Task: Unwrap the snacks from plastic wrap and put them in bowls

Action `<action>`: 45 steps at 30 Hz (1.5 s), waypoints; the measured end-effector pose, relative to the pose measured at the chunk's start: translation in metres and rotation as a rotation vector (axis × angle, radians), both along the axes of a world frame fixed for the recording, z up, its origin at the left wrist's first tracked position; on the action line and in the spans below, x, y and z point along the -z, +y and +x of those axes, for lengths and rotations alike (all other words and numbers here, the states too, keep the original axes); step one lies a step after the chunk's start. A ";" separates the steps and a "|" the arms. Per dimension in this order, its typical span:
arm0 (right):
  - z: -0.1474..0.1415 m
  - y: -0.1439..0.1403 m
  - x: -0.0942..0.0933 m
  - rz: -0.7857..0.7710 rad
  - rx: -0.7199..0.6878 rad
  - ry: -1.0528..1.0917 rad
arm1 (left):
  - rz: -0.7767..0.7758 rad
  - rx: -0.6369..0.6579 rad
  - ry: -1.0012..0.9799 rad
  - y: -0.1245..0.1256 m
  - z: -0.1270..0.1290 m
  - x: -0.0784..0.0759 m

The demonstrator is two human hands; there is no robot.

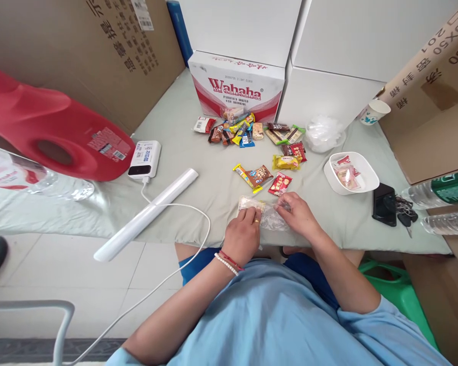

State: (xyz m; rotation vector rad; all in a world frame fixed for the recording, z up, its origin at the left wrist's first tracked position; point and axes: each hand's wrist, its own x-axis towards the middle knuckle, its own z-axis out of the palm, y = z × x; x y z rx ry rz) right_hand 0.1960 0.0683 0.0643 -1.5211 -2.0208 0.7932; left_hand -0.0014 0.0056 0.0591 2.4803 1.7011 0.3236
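Note:
At the near edge of the cloth-covered table lies a crinkled clear plastic bag (pixel 274 218), spread between my two hands. My left hand (pixel 243 235) has its fingers curled down over a pale wrapped packet (pixel 248 203) at the bag's left end; its fingertips are partly hidden. My right hand (pixel 298 213) pinches the bag's upper right edge between thumb and fingers. Just beyond the hands are a red snack packet (pixel 280 184), a cookie packet (pixel 258 176) and a yellow packet (pixel 286 162).
Several wrapped snacks (pixel 232 131) are heaped before a Wahaha box (pixel 236 86). A white bowl (pixel 351 173) with packets stands right, near a phone (pixel 384 204) and keys. Leftward lie a white light bar (pixel 147 216), a cabled power bank (pixel 145 160) and a red jug (pixel 57 122).

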 end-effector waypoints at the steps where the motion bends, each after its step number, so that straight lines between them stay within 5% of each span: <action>1: -0.007 0.001 -0.006 -0.033 -0.014 0.018 | 0.004 0.004 0.001 0.000 0.001 0.002; 5: -0.048 0.012 -0.012 -0.074 -0.117 0.036 | 0.007 0.012 -0.082 -0.002 0.002 0.009; 9: -0.079 0.023 0.002 -0.056 -0.135 0.014 | -0.003 -0.010 -0.418 -0.008 -0.017 0.007; 12: -0.083 0.025 0.009 0.023 -0.128 0.004 | 0.025 -0.242 -0.633 -0.002 -0.037 0.009; 15: -0.079 0.023 0.010 0.039 -0.141 0.045 | 0.014 -0.462 -0.627 0.016 -0.044 0.019; 20: -0.069 0.009 0.010 -0.242 -0.030 0.375 | -0.042 -0.351 -0.601 0.027 -0.027 0.028; 25: -0.050 -0.019 0.015 -0.493 0.082 0.713 | 0.245 -0.156 -0.489 -0.003 -0.008 0.024; 29: -0.031 -0.038 0.019 -0.574 0.139 0.886 | 0.296 0.074 -0.414 -0.022 0.002 0.033; 33: -0.022 -0.047 0.025 -0.545 0.161 0.793 | 0.240 0.268 -0.370 -0.033 0.008 0.040; 38: -0.014 -0.052 0.030 -0.446 0.113 0.654 | 0.126 0.402 -0.494 -0.032 -0.005 0.030; 41: 0.019 -0.047 0.022 -0.304 0.180 0.587 | 0.167 0.333 -0.515 -0.025 -0.030 0.032; 45: 0.117 -0.012 -0.011 0.007 0.470 0.387 | 0.206 0.041 -0.501 -0.016 -0.063 0.046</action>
